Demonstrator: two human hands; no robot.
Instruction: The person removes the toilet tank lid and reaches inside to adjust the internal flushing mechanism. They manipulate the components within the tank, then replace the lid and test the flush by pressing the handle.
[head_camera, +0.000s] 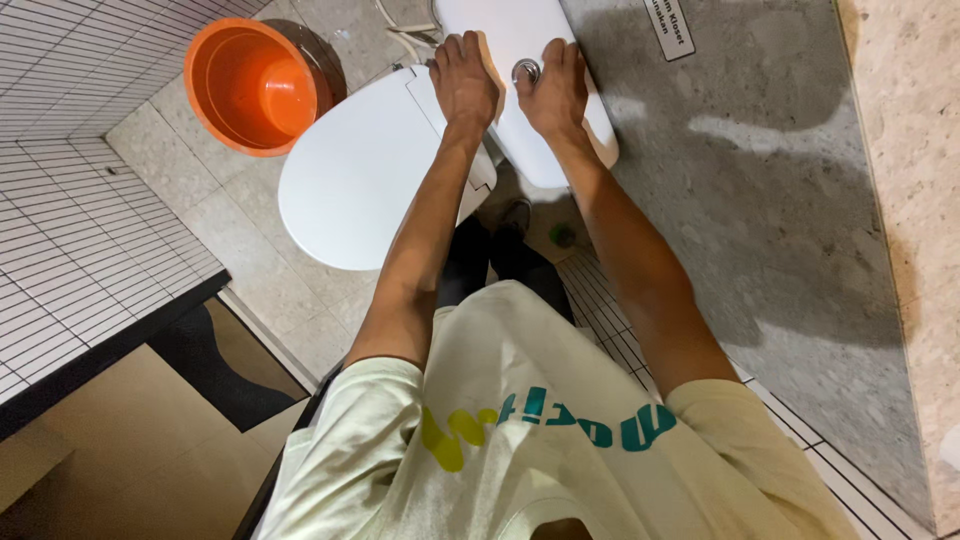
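Flat atop the white cistern lid (520, 40), both hands (463, 80) (553, 90) rest open, fingers flanking its round flush button (526, 70)

Round orange plastic bucket (255, 85) on speckled stone floor (270, 270), closed white oval toilet lid (360, 180) just beside it, white small-tiled wall (70, 230), grey concrete wall (780, 200), small rectangular sign (668, 27)

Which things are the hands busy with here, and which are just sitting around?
In use:
- left hand and right hand, both resting on the white toilet tank lid
- round flush button between them

Just sitting there:
- orange bucket
- closed toilet seat lid
- wall sign
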